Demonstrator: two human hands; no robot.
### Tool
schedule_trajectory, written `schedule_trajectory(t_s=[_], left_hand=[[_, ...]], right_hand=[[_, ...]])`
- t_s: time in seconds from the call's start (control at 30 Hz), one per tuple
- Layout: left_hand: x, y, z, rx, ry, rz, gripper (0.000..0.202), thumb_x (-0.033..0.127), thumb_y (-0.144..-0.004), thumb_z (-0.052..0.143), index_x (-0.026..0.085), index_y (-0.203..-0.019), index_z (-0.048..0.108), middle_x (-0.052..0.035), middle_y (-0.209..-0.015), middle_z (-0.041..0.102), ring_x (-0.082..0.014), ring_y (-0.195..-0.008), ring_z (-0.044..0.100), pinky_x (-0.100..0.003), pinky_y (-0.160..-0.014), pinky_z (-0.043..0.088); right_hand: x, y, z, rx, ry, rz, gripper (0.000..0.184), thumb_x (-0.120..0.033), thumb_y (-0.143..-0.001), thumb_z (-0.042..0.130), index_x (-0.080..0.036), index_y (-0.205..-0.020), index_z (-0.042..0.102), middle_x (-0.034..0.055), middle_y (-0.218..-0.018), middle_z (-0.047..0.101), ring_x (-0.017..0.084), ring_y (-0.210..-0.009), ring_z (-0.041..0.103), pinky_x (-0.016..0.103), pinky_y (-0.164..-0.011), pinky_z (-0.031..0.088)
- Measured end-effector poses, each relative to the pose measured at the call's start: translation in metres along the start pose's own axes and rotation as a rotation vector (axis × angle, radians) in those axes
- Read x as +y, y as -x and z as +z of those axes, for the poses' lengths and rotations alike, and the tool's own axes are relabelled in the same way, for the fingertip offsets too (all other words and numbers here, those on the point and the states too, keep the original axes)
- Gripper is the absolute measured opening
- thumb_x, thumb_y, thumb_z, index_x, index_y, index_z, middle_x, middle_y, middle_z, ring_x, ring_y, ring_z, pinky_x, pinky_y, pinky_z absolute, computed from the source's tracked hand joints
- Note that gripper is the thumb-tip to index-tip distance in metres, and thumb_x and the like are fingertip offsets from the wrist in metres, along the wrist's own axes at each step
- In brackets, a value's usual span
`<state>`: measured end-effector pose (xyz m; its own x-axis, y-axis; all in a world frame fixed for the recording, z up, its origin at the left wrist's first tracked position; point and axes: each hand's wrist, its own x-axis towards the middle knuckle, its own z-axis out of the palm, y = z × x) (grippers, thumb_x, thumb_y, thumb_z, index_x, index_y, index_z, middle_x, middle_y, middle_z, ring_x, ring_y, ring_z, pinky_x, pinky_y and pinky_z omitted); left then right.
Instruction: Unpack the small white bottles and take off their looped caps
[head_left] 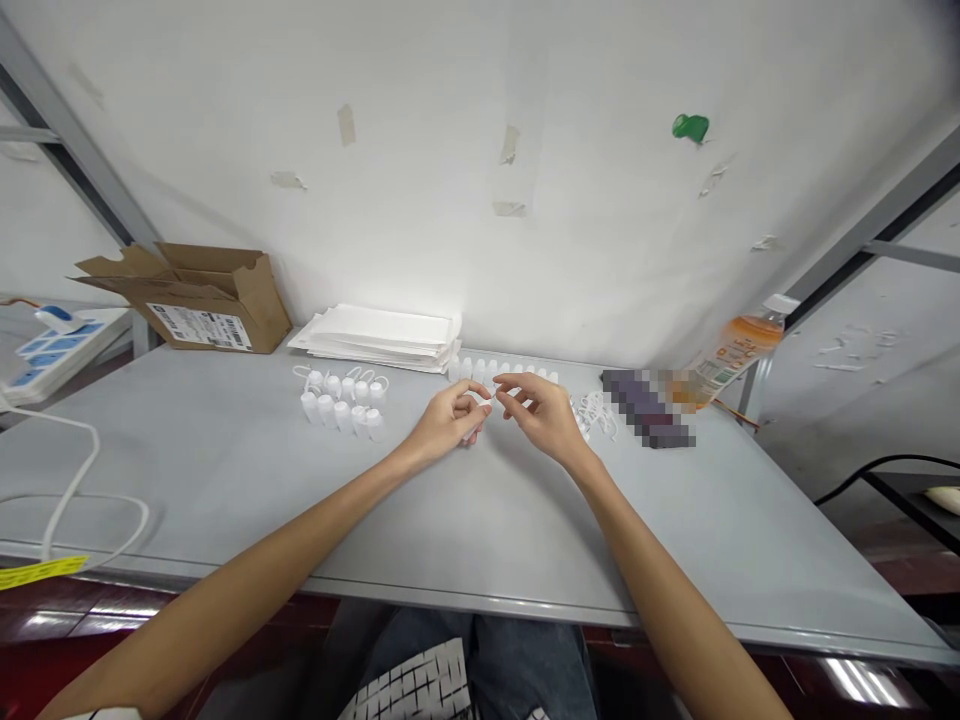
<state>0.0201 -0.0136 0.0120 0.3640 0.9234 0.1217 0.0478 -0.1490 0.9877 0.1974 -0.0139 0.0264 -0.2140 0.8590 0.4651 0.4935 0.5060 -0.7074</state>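
My left hand (450,420) and my right hand (541,415) meet above the middle of the grey table (225,480), fingertips almost touching. A small white plastic bottle (472,432) seems held in my left fingers, partly hidden by them. My right fingers curl towards it, and I cannot tell whether they pinch anything. Just behind my hands stands a row of small white bottles (506,371). Left of my hands is a cluster of white bottles with loop cords (341,405). Right of my right hand lies a small heap of white loops (594,413).
A stack of white paper sheets or bags (375,337) lies at the table's back edge, with a cardboard box (196,300) to the left. A blurred dark object (646,408) and a drink bottle (731,350) are at right. A white cable (71,480) crosses the left side.
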Motion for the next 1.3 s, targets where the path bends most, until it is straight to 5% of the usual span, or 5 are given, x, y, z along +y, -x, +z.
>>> schedule_trajectory(t_s=[0.5, 1.0, 1.3], left_hand=[[-0.005, -0.002, 0.001, -0.021, -0.041, 0.02, 0.028, 0.043, -0.085, 0.06, 0.02, -0.097, 0.049, 0.0065, -0.063, 0.054, -0.0105, -0.046, 0.059, -0.021, -0.044, 0.041], [0.002, -0.002, -0.002, 0.072, -0.01, 0.047, 0.03, 0.044, -0.082, 0.066, 0.02, -0.093, 0.054, 0.0073, -0.058, 0.054, -0.0101, -0.04, 0.056, -0.021, -0.043, 0.039], [0.011, 0.001, 0.0, 0.052, 0.027, 0.039, 0.028, 0.043, -0.083, 0.064, 0.02, -0.095, 0.053, 0.0048, -0.062, 0.06, -0.011, -0.041, 0.058, -0.022, -0.045, 0.039]], right_hand=[[0.009, 0.006, 0.016, 0.018, 0.567, -0.207, 0.025, -0.014, -0.087, 0.046, -0.019, -0.091, 0.071, 0.0047, -0.083, 0.07, 0.012, -0.057, 0.056, 0.025, -0.05, 0.029], [0.011, 0.002, 0.029, 0.142, 0.495, -0.176, 0.029, -0.012, -0.086, 0.047, -0.021, -0.093, 0.073, 0.0079, -0.087, 0.074, 0.017, -0.069, 0.066, 0.025, -0.056, 0.04], [0.006, 0.0, 0.019, 0.195, 0.266, -0.108, 0.024, -0.018, -0.088, 0.047, -0.021, -0.089, 0.071, 0.0064, -0.083, 0.074, 0.018, -0.07, 0.068, 0.027, -0.063, 0.051]])
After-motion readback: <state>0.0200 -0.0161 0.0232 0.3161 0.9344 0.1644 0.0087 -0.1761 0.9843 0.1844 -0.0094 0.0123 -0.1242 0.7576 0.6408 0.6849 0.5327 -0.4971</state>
